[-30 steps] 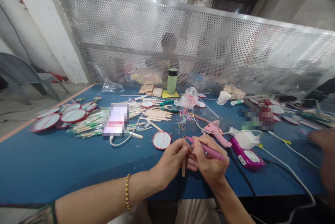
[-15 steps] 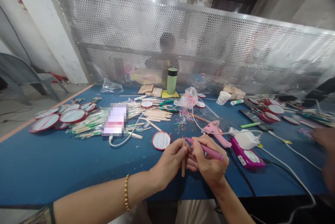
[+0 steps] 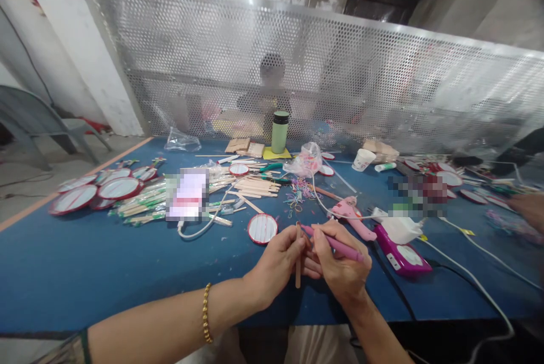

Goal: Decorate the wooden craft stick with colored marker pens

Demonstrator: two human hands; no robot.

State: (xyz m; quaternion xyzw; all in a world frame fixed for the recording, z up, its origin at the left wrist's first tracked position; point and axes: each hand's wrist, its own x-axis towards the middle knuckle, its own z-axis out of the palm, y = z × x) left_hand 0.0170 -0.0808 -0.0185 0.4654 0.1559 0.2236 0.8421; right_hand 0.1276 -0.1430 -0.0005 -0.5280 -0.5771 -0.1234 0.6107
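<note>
Between thumb and fingers, my left hand (image 3: 278, 259) pinches a wooden craft stick (image 3: 298, 273) that stands nearly upright over the table's front part. My right hand (image 3: 344, 256) is closed around a pink marker pen (image 3: 342, 248), its tip at the upper part of the stick. Whether the tip touches the wood I cannot make out. Just beyond my left hand lies a round, red-rimmed disc (image 3: 262, 229). Small coloured rings or clips (image 3: 300, 191) are scattered farther back, beside a pile of loose craft sticks (image 3: 257, 185).
To the right are a pink glue gun (image 3: 355, 219) and a magenta power strip (image 3: 402, 256) with cables. A green tumbler (image 3: 279, 132) stands before a perforated metal screen (image 3: 204, 41). More red-rimmed discs (image 3: 119, 188) lie left. Another person's hand (image 3: 529, 208) is at far right.
My hands, the stick and the marker hold almost the same position. At far right, the other person's hand has moved away from me, toward the table's back.
</note>
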